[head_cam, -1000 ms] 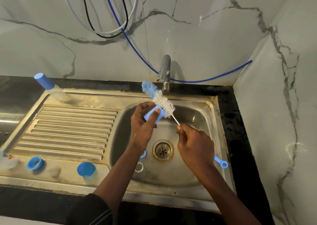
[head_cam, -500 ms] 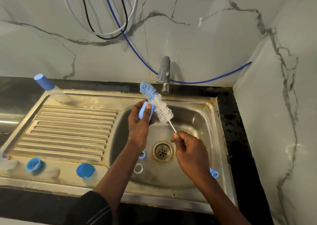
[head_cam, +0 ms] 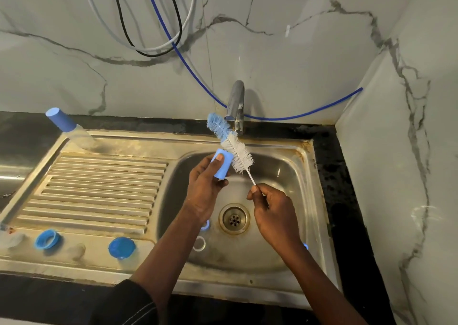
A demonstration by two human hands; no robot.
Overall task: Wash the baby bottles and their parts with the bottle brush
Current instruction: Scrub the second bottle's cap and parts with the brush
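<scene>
Two hands work over the sink (head_cam: 292, 176): a left hand (head_cam: 204, 190) and a right hand (head_cam: 272, 213). There is one bottle brush (head_cam: 235, 148) and one bottle (head_cam: 83, 137). I count two tall blue caps, the held cap (head_cam: 221, 164) and the bottle's cap (head_cam: 60, 119). The drainer carries one blue ring (head_cam: 47, 241), one blue domed lid (head_cam: 121, 247) and two clear pieces, the nearer clear piece (head_cam: 77, 250) and the edge clear piece (head_cam: 13, 241). The single basin holds one white ring (head_cam: 199, 244), one half-hidden blue ring (head_cam: 206, 225) and one drain (head_cam: 234, 219). There is one tap (head_cam: 236, 104). On the wall hang one blue cable (head_cam: 198, 76) and one black cable (head_cam: 124, 27); the white cables I cannot count apart.
</scene>
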